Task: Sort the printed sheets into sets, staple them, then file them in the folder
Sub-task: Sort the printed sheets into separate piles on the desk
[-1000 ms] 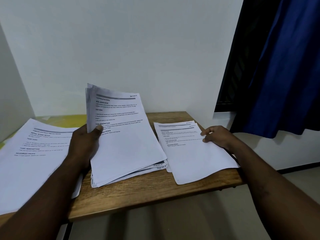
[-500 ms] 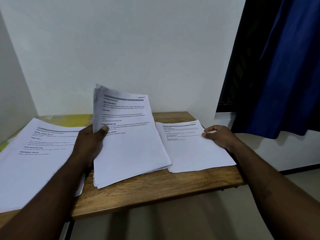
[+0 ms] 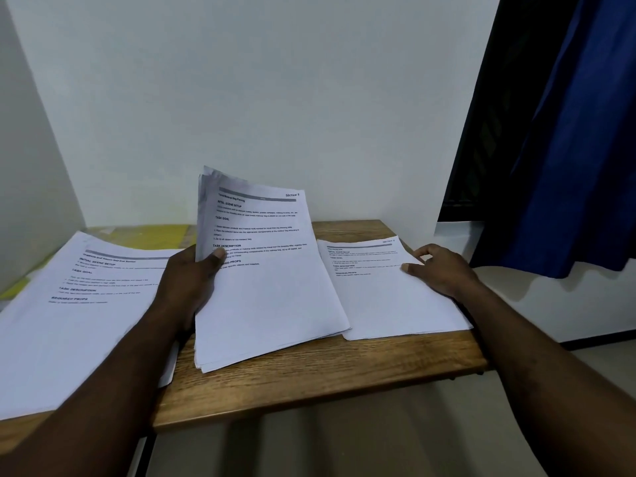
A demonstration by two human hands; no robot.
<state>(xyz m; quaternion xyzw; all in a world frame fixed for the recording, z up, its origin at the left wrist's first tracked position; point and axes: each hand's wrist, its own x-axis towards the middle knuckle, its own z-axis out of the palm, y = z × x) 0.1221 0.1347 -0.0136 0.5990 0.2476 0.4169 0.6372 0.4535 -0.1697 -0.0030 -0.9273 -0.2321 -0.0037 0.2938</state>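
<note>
now left grip (image 3: 190,284) pinches the stack (image 3: 275,297), lengthwise away, header end raised; right grip (image 3: 444,270) flat on pile (image 3: 395,304).

Covered, cropped and too fine to read

The left pile (image 3: 69,321) runs off the picture's left edge and covers most of the yellow folder (image 3: 151,235) – only a far strip and a corner show. Behind the middle stack (image 3: 268,297) the left hand (image 3: 189,284) hides its fingers; only the thumb shows on the top page. Headings are legible, but the body print on all three top sheets is too small to read, and the sheets beneath are hidden. The right hand (image 3: 437,270) covers the right edge of the right pile (image 3: 389,297). Both forearms leave the bottom edge – the blue curtain (image 3: 568,149) is cut off at the top and right.
</note>
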